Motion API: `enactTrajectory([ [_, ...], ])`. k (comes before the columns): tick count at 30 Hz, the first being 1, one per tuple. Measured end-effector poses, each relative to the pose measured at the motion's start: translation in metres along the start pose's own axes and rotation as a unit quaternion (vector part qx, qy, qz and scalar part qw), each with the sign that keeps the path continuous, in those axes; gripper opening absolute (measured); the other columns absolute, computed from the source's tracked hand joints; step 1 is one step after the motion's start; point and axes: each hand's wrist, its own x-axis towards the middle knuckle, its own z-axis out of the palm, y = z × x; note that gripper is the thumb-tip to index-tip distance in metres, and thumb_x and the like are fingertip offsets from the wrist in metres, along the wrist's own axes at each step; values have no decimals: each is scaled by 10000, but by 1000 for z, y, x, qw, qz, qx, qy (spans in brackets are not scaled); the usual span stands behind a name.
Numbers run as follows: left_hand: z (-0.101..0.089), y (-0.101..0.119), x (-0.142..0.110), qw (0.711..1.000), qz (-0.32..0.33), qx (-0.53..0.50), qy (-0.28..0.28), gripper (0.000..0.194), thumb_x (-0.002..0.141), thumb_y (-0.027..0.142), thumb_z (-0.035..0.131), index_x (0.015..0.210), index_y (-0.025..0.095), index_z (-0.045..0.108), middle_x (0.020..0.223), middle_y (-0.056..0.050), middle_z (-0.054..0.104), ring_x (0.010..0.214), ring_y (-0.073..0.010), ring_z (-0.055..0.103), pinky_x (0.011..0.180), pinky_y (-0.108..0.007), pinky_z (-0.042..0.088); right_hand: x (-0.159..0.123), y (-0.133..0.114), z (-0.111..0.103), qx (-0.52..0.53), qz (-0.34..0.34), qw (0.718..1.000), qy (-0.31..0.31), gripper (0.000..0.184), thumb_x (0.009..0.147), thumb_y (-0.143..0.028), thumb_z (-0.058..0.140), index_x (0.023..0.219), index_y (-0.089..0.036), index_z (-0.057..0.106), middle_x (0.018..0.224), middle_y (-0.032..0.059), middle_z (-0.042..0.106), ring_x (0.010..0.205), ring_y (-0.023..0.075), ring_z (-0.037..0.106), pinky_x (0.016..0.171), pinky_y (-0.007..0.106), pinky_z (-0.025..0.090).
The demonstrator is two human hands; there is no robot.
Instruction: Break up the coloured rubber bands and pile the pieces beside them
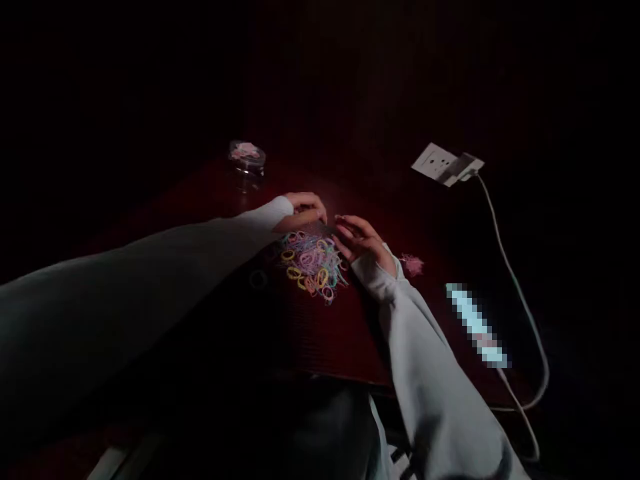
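A loose pile of small colourful hair ties (pixel 313 261), in purple, yellow, pink and teal, lies on a dark red tabletop (pixel 330 340). My left hand (pixel 306 209) is over the pile's far edge, its fingers curled down and the fingertips close together. What they hold, if anything, is too dark to make out. At the pile's right side is my right hand (pixel 364 241), facing the left one. Its fingers are bent but apart from the thumb, and no held thing can be made out. A narrow gap separates the two hands' fingertips.
A clear jar (pixel 247 163) with a pink-patterned lid stands at the back left. A white power strip (pixel 443 165) lies at the back right, its white cable (pixel 515 280) looping toward a pixelated bright phone-like object (pixel 477 327). A pink tuft (pixel 412 264) lies beyond my right wrist.
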Motion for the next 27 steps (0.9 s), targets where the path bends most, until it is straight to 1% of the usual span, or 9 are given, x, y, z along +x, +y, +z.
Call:
enactTrajectory([
  [4,3,0,-2,999,20,9,-36,302,927,368,538,954,152,748,1000,-61,698,866,-165,621,795,-269,481,-3,-11,3,14,-13,1000,-11,356,694,-257,661,1026,-340,758,1286,-77,708,1318,191,558,1078,373,545],
  [7,5,-3,-2,997,53,10,-53,300,920,373,560,984,165,766,1047,-77,721,959,-183,646,847,-275,510,-3,-20,-6,6,-45,999,-8,346,751,-315,638,1086,-355,713,1337,-59,691,1338,220,553,1075,468,547],
  [10,6,-6,-2,994,81,34,-71,311,935,384,565,1027,188,789,1100,-73,746,1032,-195,668,939,-299,505,0,-23,-24,-41,-98,994,39,290,808,-387,610,1085,-341,683,1291,-18,708,1252,229,613,995,460,581],
  [12,6,-8,-3,992,89,40,-85,311,941,381,565,1064,206,791,1143,-60,756,1062,-188,688,996,-301,488,1,-20,-39,-118,-128,980,92,247,852,-433,583,1050,-320,677,1186,8,728,1066,213,674,860,397,604],
  [15,5,-9,-4,989,85,37,-114,318,940,375,562,1115,228,784,1185,-38,764,1089,-169,706,1022,-274,471,0,-13,-56,-340,-167,916,129,205,888,-432,588,988,-281,686,1031,35,720,819,186,646,701,334,549],
  [18,4,-9,-6,985,76,73,-139,330,940,370,556,1166,263,772,1191,-12,772,1114,-164,699,1023,-270,438,-5,-10,-65,-545,-192,815,38,150,878,-358,632,960,-262,711,965,58,710,862,220,637,773,365,521],
  [20,3,-9,-8,982,74,107,-141,327,942,366,555,1176,287,770,1203,0,772,1117,-167,689,1030,-290,405,-7,-11,-67,-606,-191,772,-31,143,883,-305,631,990,-269,720,962,58,715,911,238,637,834,386,507],
  [23,3,-9,-9,979,74,131,-139,310,944,374,559,1146,294,781,1201,-3,774,1085,-173,679,1018,-318,375,-7,-11,-68,-629,-183,753,-70,163,872,-244,640,1014,-280,713,942,39,715,905,233,628,852,384,489],
  [27,2,-9,-8,977,68,136,-149,318,926,374,576,1167,300,770,1209,-10,766,1089,-188,662,999,-336,355,-3,0,-65,-613,-175,766,-84,149,805,-197,686,937,-265,706,853,11,678,833,205,612,824,350,466],
])
